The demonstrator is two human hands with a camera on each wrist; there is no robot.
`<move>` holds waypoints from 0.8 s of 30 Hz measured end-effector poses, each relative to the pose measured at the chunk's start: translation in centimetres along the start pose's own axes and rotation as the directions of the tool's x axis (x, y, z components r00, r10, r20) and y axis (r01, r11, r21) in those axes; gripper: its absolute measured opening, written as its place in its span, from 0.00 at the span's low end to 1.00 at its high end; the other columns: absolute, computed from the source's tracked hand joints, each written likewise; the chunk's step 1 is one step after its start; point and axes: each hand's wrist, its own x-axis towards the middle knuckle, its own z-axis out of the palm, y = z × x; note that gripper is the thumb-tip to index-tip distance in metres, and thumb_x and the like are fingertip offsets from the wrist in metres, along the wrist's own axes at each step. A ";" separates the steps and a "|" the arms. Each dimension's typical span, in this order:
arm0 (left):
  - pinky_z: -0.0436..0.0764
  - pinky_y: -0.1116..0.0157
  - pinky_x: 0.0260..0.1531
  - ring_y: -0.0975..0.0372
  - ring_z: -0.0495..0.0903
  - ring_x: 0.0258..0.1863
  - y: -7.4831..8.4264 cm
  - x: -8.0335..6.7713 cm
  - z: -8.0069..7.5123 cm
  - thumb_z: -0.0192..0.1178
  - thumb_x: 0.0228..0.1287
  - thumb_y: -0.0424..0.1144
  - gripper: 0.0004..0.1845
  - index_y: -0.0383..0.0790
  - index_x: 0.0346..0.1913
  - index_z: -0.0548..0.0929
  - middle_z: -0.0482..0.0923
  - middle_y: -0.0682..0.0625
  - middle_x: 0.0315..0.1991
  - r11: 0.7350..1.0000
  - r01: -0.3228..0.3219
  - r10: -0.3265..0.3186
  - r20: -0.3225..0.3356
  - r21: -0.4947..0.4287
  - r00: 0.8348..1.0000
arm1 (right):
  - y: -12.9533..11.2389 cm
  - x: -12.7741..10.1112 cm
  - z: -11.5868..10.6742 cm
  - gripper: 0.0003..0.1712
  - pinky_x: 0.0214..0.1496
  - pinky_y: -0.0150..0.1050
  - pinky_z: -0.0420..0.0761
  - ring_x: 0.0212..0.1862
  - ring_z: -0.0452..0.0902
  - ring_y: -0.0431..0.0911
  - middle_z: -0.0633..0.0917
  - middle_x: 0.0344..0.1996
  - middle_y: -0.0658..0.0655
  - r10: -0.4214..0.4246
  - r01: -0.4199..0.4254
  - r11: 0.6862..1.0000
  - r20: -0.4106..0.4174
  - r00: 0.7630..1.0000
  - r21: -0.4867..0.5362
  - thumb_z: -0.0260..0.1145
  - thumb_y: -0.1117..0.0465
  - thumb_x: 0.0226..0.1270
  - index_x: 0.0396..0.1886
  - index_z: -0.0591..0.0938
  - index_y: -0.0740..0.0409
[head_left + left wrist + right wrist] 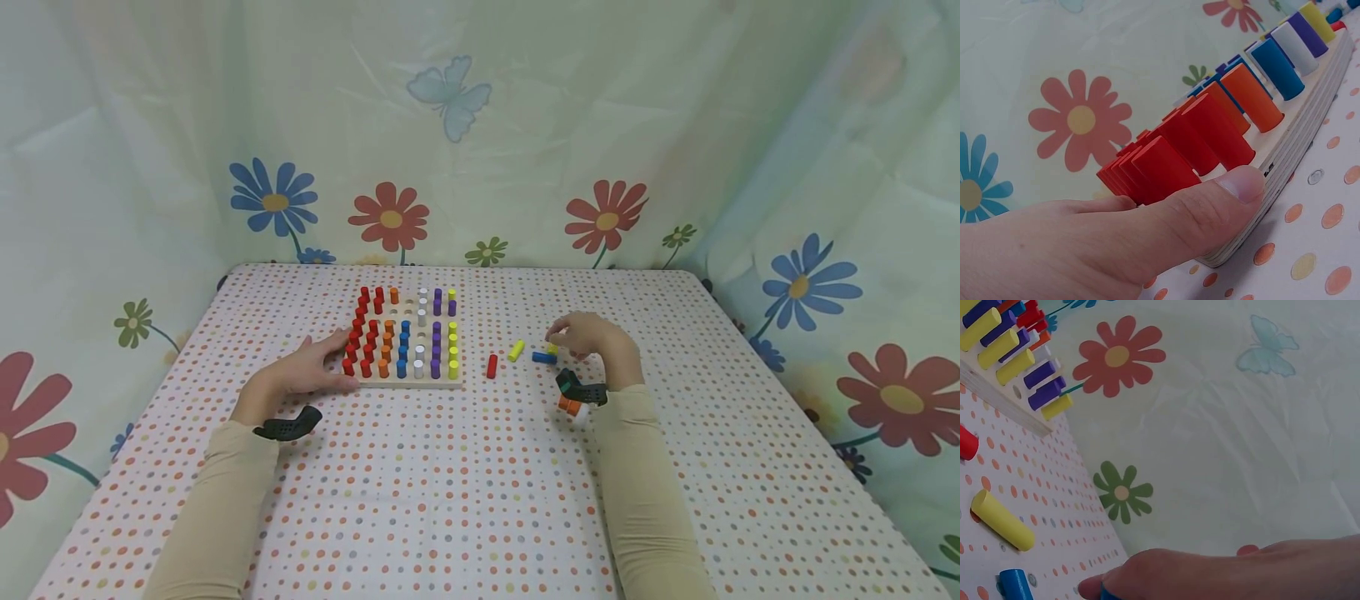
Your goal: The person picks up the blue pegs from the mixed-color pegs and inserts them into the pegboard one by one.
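Observation:
A wooden peg board point(411, 382) stands left of centre, filled with upright red, orange, blue, white, purple and yellow pegs. My left hand point(315, 368) rests flat against its near left corner. The thumb point(1235, 187) presses on the board's edge point(1300, 140) beside the red pegs point(1197, 137). My right hand point(594, 337) hovers with curled fingers over loose pegs to the right of the board. A small yellow peg point(552, 348) and a blue peg point(542, 357) lie at its fingertips. A fingertip point(1094, 587) touches something blue; whether it pinches is hidden.
A loose yellow peg point(516, 350) and a red peg point(492, 366) lie between the board and my right hand. Orange and white pegs point(574, 408) lie under my right wrist. The dotted tablecloth point(465, 500) stretches toward me. Flowered curtains close in the back and sides.

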 end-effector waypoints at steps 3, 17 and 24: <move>0.24 0.40 0.69 0.45 0.24 0.75 0.0 0.0 0.0 0.70 0.38 0.68 0.66 0.44 0.76 0.45 0.37 0.43 0.77 1.000 -0.005 0.005 -0.005 0.006 1.000 | -0.2 0.1 -0.1 0.23 0.35 0.39 0.72 0.28 0.74 0.46 0.79 0.30 0.56 -0.022 0.022 1.000 -0.009 1.000 -0.004 0.48 0.49 0.76 0.61 0.75 0.55; 0.24 0.41 0.69 0.46 0.27 0.75 -0.3 0.3 0.1 0.69 0.39 0.68 0.65 0.45 0.76 0.45 0.37 0.43 0.77 0.999 -0.027 0.028 -0.004 0.024 1.000 | -0.8 1.4 0.6 0.24 0.41 0.41 0.80 0.39 0.80 0.50 0.83 0.41 0.62 -0.027 0.045 0.996 -0.217 0.976 0.077 0.48 0.49 0.76 0.53 0.77 0.63; 0.25 0.40 0.69 0.45 0.25 0.75 -0.2 0.1 0.0 0.69 0.40 0.68 0.65 0.46 0.76 0.46 0.38 0.44 0.77 1.000 -0.015 0.015 -0.006 0.025 1.000 | -1.4 1.7 0.8 0.23 0.45 0.42 0.80 0.41 0.80 0.50 0.84 0.41 0.60 -0.014 0.036 0.996 -0.245 0.969 0.085 0.50 0.49 0.75 0.55 0.78 0.61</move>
